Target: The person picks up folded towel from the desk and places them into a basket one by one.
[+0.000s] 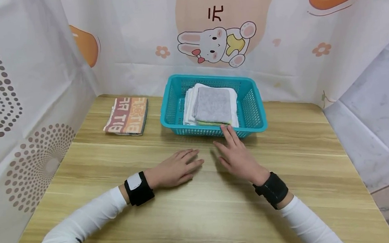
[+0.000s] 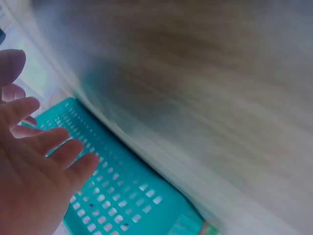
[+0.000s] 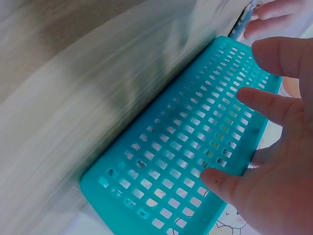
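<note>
A teal plastic basket (image 1: 258, 120) stands at the back of the table, holding a stack of folded white towels (image 1: 189, 106) with a folded grey towel (image 1: 213, 104) on top. My right hand (image 1: 239, 158) is at the basket's front edge, its fingers spread and extended toward the rim. Whether the fingertips touch the rim I cannot tell. The left hand (image 1: 174, 169) is low over the table in front of the basket, fingers loosely extended and holding nothing. Perforated basket walls (image 2: 115, 196) show beyond the left fingers and beside the right fingers in the wrist views.
To the left of the basket lies a folded orange and maroon towel (image 1: 128, 116) with pale lettering. A white printed curtain (image 1: 133, 75) hangs directly behind the wooden table (image 1: 194, 219), with another sheet (image 1: 26, 92) along the left side.
</note>
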`<action>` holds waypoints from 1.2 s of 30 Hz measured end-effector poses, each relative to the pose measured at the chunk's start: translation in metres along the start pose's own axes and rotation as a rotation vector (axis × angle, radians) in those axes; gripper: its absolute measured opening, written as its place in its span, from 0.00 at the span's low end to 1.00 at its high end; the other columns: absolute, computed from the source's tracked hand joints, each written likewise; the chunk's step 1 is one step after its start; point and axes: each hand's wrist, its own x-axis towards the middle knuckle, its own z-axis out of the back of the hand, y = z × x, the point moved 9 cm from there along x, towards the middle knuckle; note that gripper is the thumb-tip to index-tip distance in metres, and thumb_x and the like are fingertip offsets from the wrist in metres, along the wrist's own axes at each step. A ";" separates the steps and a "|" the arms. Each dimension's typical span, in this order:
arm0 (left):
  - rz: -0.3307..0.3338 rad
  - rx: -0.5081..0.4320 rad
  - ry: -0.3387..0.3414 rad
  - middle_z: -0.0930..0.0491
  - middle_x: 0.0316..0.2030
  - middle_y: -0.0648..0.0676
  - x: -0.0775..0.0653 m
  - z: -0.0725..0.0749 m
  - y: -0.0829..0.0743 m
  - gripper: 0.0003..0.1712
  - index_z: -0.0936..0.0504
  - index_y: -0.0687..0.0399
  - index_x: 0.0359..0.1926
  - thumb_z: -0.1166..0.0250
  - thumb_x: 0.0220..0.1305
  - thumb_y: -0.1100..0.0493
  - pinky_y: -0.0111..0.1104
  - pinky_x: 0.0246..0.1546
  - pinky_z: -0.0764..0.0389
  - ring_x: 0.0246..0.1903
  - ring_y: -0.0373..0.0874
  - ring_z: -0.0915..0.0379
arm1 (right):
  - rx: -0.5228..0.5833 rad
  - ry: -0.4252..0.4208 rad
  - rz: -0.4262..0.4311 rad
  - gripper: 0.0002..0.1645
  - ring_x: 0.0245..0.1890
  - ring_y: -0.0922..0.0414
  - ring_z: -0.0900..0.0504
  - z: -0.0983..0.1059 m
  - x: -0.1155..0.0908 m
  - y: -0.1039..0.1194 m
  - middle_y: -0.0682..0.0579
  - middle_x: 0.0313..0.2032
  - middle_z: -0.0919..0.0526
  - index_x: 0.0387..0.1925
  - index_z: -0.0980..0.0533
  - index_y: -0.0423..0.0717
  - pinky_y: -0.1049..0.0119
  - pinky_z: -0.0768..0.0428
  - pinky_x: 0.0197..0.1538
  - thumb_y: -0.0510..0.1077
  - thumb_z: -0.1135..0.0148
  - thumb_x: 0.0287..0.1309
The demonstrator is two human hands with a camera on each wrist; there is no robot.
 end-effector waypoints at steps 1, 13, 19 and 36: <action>0.013 -0.019 -0.001 0.43 0.73 0.65 -0.002 0.000 0.002 0.32 0.39 0.50 0.75 0.46 0.75 0.49 0.51 0.68 0.38 0.72 0.59 0.46 | 0.001 0.001 -0.002 0.28 0.77 0.37 0.62 0.000 0.000 0.000 0.34 0.77 0.59 0.61 0.25 0.36 0.40 0.41 0.70 0.42 0.33 0.62; 0.096 -0.085 -0.034 0.29 0.63 0.66 -0.033 0.014 0.037 0.27 0.29 0.58 0.67 0.39 0.70 0.56 0.50 0.59 0.27 0.61 0.59 0.31 | 0.010 -0.016 0.003 0.27 0.77 0.37 0.63 0.002 -0.003 -0.004 0.35 0.77 0.60 0.60 0.24 0.36 0.38 0.38 0.68 0.40 0.32 0.61; 0.211 -0.098 -0.163 0.29 0.60 0.69 -0.047 0.041 0.081 0.23 0.24 0.62 0.60 0.35 0.65 0.60 0.54 0.58 0.27 0.59 0.62 0.31 | 0.011 -0.017 -0.002 0.26 0.77 0.37 0.62 0.003 -0.003 -0.005 0.35 0.77 0.60 0.60 0.24 0.36 0.38 0.37 0.67 0.40 0.32 0.61; 0.690 -0.168 0.042 0.59 0.74 0.75 -0.074 0.028 0.198 0.37 0.49 0.63 0.77 0.54 0.79 0.47 0.62 0.70 0.61 0.72 0.74 0.64 | 0.038 0.001 -0.003 0.24 0.77 0.39 0.63 0.001 -0.003 -0.007 0.36 0.77 0.60 0.59 0.23 0.37 0.38 0.34 0.65 0.41 0.34 0.62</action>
